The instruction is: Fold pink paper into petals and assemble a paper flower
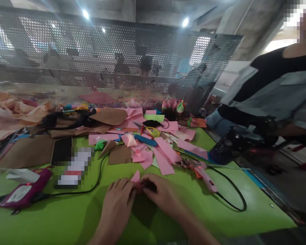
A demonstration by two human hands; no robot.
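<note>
Both hands meet low over the green tabletop (pixel 73 214), near the middle. My left hand (pixel 121 194) pinches a small folded piece of pink paper (pixel 136 177), whose pointed tip rises above the fingers. From the other side, the fingertips of my right hand (pixel 156 190) close on the same pink paper. The fingers hide its lower part. Just beyond lie loose pink paper strips (pixel 165 156) and a brown paper square (pixel 119 154). A pink hot glue gun (pixel 204 175) rests to the right of my right hand.
At left are a purple power strip (pixel 28 190) with cables, a dark phone (pixel 62 151) and a blurred-out screen (pixel 75 166). Scissors with a yellow handle (pixel 152 131) lie among paper scraps. A perforated metal panel (pixel 104 64) stands behind. A person (pixel 275 78) is at the right.
</note>
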